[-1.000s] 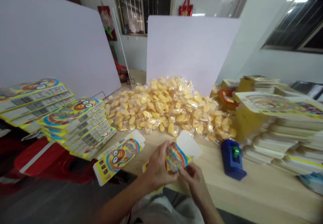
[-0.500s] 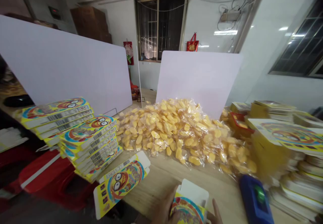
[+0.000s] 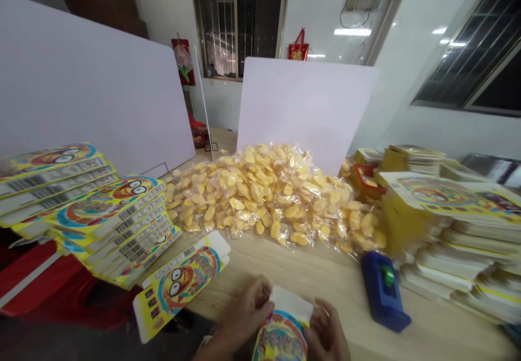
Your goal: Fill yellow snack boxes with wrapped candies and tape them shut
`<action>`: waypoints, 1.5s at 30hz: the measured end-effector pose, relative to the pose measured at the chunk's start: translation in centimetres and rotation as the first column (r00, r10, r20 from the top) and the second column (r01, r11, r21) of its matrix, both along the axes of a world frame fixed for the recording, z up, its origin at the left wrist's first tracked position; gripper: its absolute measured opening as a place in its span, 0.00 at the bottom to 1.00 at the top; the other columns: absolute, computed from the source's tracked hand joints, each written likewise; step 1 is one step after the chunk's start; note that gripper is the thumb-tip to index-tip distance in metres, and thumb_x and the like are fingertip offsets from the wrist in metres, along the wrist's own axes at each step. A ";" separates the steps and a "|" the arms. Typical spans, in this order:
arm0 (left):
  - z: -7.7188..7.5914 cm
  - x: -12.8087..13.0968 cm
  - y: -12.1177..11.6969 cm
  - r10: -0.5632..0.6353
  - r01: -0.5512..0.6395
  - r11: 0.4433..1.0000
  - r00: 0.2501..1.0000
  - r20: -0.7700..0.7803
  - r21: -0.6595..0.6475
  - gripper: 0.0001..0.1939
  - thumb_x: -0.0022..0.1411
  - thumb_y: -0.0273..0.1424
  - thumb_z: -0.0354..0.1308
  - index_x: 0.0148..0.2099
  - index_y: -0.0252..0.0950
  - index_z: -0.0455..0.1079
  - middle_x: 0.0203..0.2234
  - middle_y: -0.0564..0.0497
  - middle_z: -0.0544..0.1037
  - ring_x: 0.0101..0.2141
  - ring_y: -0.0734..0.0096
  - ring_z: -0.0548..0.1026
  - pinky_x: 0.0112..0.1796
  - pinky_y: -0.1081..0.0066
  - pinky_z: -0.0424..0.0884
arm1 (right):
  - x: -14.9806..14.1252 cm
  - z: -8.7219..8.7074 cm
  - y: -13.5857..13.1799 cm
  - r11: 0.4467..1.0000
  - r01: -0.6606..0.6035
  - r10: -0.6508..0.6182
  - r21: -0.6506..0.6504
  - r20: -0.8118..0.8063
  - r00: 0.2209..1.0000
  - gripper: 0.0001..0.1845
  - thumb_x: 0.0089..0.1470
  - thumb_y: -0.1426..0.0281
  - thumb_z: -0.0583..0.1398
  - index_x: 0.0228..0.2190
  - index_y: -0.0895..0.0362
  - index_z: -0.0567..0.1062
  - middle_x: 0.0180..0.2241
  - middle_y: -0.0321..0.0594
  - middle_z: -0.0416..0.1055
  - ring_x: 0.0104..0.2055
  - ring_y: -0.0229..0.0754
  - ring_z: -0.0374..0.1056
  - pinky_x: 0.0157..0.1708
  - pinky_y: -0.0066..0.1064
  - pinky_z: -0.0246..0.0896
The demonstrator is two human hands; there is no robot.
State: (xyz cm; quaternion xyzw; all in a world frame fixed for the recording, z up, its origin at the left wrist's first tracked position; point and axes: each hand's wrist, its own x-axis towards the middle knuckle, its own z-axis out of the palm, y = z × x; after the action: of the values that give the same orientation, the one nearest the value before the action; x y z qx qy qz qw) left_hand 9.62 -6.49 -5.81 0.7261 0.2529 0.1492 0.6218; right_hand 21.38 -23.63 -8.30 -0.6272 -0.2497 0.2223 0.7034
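Observation:
A yellow printed carton (image 3: 280, 339) with a white flap standing out at its far end is at the bottom of the head view, its near end cut off by the frame. My left hand (image 3: 246, 312) grips its left edge, thumb near the flap and fingers curled. On the other side, my right hand (image 3: 328, 331) has bent fingers closed against the right edge by the flap's base. Left of my hands, another flattened-looking carton (image 3: 183, 285) with an open flap lies across the table edge. Beyond them is a heap of clear packets (image 3: 260, 198) holding yellow oval pieces.
Stacked cartons (image 3: 122, 214) stand at left, over a red stool (image 3: 52, 279). A blue tape dispenser (image 3: 385, 293) sits right of my hands, beside piled flat cartons (image 3: 451, 230). A red basket (image 3: 368, 182) and white boards (image 3: 301, 111) stand behind.
The view has tilted down and shifted right. My hands and the carton show more fully now, and the left fingers have come up near the flap.

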 end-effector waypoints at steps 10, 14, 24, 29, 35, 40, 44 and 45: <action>2.7 -0.2 1.1 -0.351 0.356 0.913 0.934 -0.059 0.198 0.13 0.61 0.36 0.55 0.34 0.33 0.77 0.31 0.49 0.73 0.31 0.73 0.70 0.31 0.74 0.66 | 0.9 3.8 -1.2 0.944 -0.239 0.257 -0.228 0.052 0.965 0.14 0.55 0.59 0.60 0.32 0.56 0.79 0.38 0.45 0.75 0.41 0.47 0.70 0.43 0.38 0.65; 2.6 0.2 1.4 -0.326 0.326 0.935 0.945 -0.022 0.141 0.11 0.57 0.33 0.59 0.37 0.31 0.77 0.29 0.48 0.75 0.29 0.73 0.71 0.29 0.75 0.65 | 1.0 4.2 -0.5 0.935 -0.221 0.240 -0.279 0.037 0.970 0.10 0.50 0.63 0.64 0.31 0.57 0.77 0.29 0.39 0.73 0.31 0.42 0.67 0.32 0.31 0.63; 2.2 0.4 2.0 -0.390 0.382 0.920 0.916 0.090 0.091 0.10 0.56 0.34 0.61 0.33 0.30 0.75 0.29 0.48 0.73 0.29 0.74 0.71 0.30 0.75 0.65 | 1.1 4.0 -0.8 0.953 -0.212 0.235 -0.216 0.084 0.968 0.09 0.55 0.64 0.61 0.29 0.57 0.75 0.29 0.38 0.71 0.32 0.39 0.66 0.30 0.28 0.62; 1.2 -0.2 0.7 -0.294 0.285 0.955 0.944 0.149 0.076 0.10 0.58 0.35 0.61 0.32 0.32 0.74 0.32 0.47 0.72 0.35 0.70 0.71 0.36 0.72 0.67 | 0.0 3.2 -1.2 0.970 -0.160 0.184 -0.182 0.123 0.975 0.07 0.55 0.65 0.62 0.30 0.55 0.77 0.36 0.42 0.71 0.37 0.42 0.68 0.34 0.31 0.65; 0.8 -0.4 -0.8 -0.205 0.227 0.961 0.968 0.144 -0.160 0.09 0.59 0.36 0.60 0.38 0.35 0.72 0.40 0.46 0.73 0.42 0.65 0.72 0.41 0.69 0.69 | 0.9 2.9 -2.1 0.981 -0.099 0.122 -0.165 0.136 0.983 0.10 0.56 0.65 0.60 0.40 0.54 0.75 0.41 0.43 0.72 0.41 0.43 0.69 0.41 0.34 0.65; -0.1 0.5 -1.1 -0.154 0.178 0.920 0.983 0.096 -0.349 0.09 0.59 0.35 0.60 0.38 0.35 0.70 0.37 0.48 0.74 0.37 0.66 0.73 0.37 0.71 0.69 | 9.2 2.9 -7.4 0.736 0.669 -0.585 -0.102 0.401 0.705 0.11 0.53 0.62 0.60 0.32 0.57 0.74 0.36 0.43 0.70 0.37 0.42 0.66 0.35 0.32 0.63; -0.1 1.1 -1.3 -0.177 0.198 0.889 0.980 0.088 -0.413 0.10 0.58 0.35 0.61 0.39 0.36 0.71 0.35 0.49 0.75 0.35 0.66 0.73 0.35 0.72 0.69 | 15.4 2.6 -10.6 0.613 0.757 -0.672 -0.226 0.355 0.650 0.15 0.44 0.58 0.62 0.24 0.59 0.75 0.27 0.41 0.70 0.29 0.41 0.64 0.27 0.31 0.60; -0.2 1.1 -1.4 -0.173 0.190 0.886 0.982 0.078 -0.423 0.10 0.57 0.36 0.62 0.40 0.36 0.72 0.34 0.50 0.75 0.35 0.66 0.73 0.35 0.72 0.70 | 16.3 2.4 -10.7 0.647 0.717 -0.641 -0.259 0.323 0.696 0.16 0.41 0.58 0.63 0.23 0.59 0.76 0.24 0.40 0.70 0.26 0.41 0.63 0.25 0.31 0.59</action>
State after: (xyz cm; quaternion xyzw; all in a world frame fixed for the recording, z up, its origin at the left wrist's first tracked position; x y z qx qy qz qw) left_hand 10.70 -7.90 -5.97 0.5889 0.1986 0.0451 0.7821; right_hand 37.67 -34.29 -5.91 -0.8130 -0.0190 -0.0816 0.5762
